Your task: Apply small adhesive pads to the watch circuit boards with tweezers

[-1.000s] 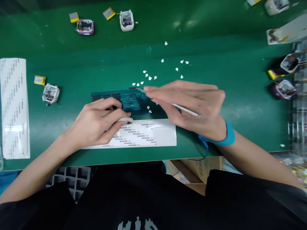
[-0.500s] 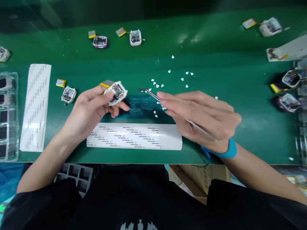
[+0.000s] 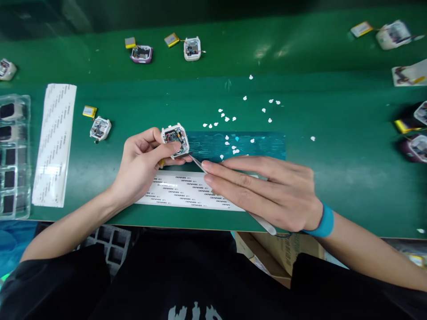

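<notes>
Between the thumb and fingers of my left hand [image 3: 143, 155] is a white smartwatch case [image 3: 182, 133], its inner circuit board facing up. A yellow-edged battery [image 3: 162, 163] shows partly beneath that hand. My right hand [image 3: 267, 189] pinches a pair of metal tweezers [image 3: 197, 162], whose tips reach the lower edge of the case. A small dark strip lies at the tips, against the edge; whether it is stuck there I cannot tell. Under both hands a white printed adhesive sheet [image 3: 187, 191] lies on the green mat, next to a blue film strip [image 3: 270, 149].
Small white round stickers [image 3: 227, 119] are scattered right of the case. Several opened watch cases with batteries stand around, one at left [image 3: 100, 128]. Another printed sheet [image 3: 53, 146] and a clear tray [image 3: 27, 178] lie far left. A blue wrist band [image 3: 327, 221] circles my right wrist.
My left hand has brought the watch case right and slightly down, turning it. The tweezers with the dark strip have moved left and down to the case's lower edge. The view has shifted slightly.
</notes>
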Action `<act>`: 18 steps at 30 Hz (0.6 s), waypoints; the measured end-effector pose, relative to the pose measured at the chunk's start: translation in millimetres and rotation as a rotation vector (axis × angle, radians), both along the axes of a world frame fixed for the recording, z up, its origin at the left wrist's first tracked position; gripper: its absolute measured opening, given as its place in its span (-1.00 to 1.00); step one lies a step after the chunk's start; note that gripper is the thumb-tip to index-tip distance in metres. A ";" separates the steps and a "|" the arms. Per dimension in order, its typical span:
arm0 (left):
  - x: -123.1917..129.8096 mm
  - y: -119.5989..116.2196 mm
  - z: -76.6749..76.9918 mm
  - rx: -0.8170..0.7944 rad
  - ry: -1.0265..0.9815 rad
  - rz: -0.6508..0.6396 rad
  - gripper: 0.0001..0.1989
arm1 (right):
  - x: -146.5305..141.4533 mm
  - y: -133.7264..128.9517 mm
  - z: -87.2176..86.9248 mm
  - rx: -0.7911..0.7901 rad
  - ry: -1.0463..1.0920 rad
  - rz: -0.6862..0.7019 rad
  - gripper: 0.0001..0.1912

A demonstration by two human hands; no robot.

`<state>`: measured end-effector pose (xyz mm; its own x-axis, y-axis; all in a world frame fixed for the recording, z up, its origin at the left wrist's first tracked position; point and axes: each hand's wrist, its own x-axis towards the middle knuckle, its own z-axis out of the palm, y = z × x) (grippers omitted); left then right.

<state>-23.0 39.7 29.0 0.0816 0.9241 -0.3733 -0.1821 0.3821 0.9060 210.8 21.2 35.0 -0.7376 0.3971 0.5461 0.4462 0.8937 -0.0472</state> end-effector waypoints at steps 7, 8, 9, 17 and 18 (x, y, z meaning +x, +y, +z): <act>2.7 -2.3 0.3 -0.031 0.011 0.006 -0.77 | -0.9 -1.2 -1.9 -0.033 -0.001 0.018 -0.79; 3.1 -2.3 0.1 -0.033 0.013 0.006 -0.77 | -0.9 -1.2 -2.0 -0.037 0.000 0.025 -0.79; 3.4 -2.4 -0.1 -0.033 0.015 0.006 -0.77 | -1.0 -1.0 -2.0 -0.039 0.001 0.028 -0.80; 4.4 -5.2 0.3 -0.012 0.073 -0.024 -0.76 | -3.2 -0.3 -2.4 -0.070 0.013 0.049 -0.81; 4.2 -5.7 0.4 -0.008 0.073 -0.026 -0.77 | -3.5 -0.5 -2.5 -0.080 0.014 0.047 -0.80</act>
<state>-18.7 34.0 29.4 0.0776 0.9191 -0.3862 -0.1056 0.3928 0.9135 207.3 20.7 32.5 -0.7490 0.4050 0.5245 0.4029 0.9067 -0.1248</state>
